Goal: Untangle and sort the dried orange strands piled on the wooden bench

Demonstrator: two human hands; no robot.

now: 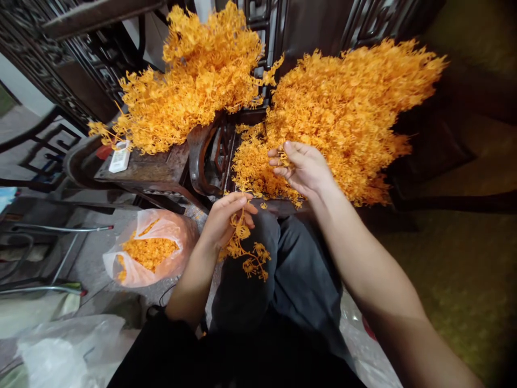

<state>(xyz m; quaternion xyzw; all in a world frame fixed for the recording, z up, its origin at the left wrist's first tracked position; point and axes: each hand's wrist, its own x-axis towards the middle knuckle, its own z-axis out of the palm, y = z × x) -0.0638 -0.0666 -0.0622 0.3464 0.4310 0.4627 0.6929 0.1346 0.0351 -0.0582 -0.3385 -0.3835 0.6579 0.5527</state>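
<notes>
My left hand (230, 215) is closed in a pinch on an orange artificial flower sprig (252, 257), whose thin branches dangle over my left thigh. Small orange flower pieces (284, 159) sit within the curled fingers of my right hand (301, 167), palm turned up. That hand is just in front of a big heap of the same orange sprigs (339, 102) on a dark wooden seat. A second heap of orange sprigs (194, 81) lies to the left, on a wooden side table.
A thin plastic bag (135, 275) with loose orange pieces stands open on the floor at left. On the side table (161, 170) lies a white remote control (120, 156). Carved dark chair arms (200, 156) rise between the heaps. Clear plastic bags (60, 350) lie at lower left.
</notes>
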